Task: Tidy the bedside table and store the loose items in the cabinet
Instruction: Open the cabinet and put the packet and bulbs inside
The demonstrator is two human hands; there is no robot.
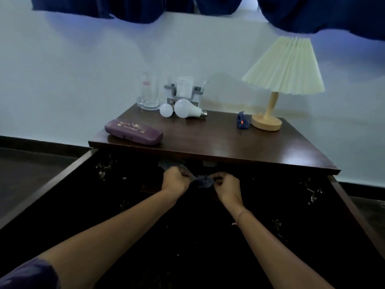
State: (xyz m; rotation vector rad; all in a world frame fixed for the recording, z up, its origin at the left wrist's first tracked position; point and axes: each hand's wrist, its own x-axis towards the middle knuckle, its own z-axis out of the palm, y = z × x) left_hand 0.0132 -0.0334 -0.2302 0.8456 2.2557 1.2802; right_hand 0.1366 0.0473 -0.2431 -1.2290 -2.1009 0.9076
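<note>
Inside the dark open cabinet [187,226], just under the front edge of the table top [229,149], the left hand [175,180] and the right hand [228,188] meet. Their fingers are curled, and each pinches one end of a small bluish thing [204,181] held between them; what it is cannot be made out in the gloom. A thin bracelet [241,215] circles the right wrist. The left door [52,184] swings out toward 8 o'clock and the right door [354,215] toward 4 o'clock. On the table top, a purple case [133,132] lies flat at the 9 o'clock corner. At 12 o'clock, against the wall, a glass mug [149,91] stands just beside a grey holder [183,92]. In front of them lie a small bulb [166,110] and a large bulb [187,108], touching each other. Toward 2 o'clock a lamp [285,67] stands upright, with a little blue object [242,120] just beside its base at 9 o'clock.
</note>
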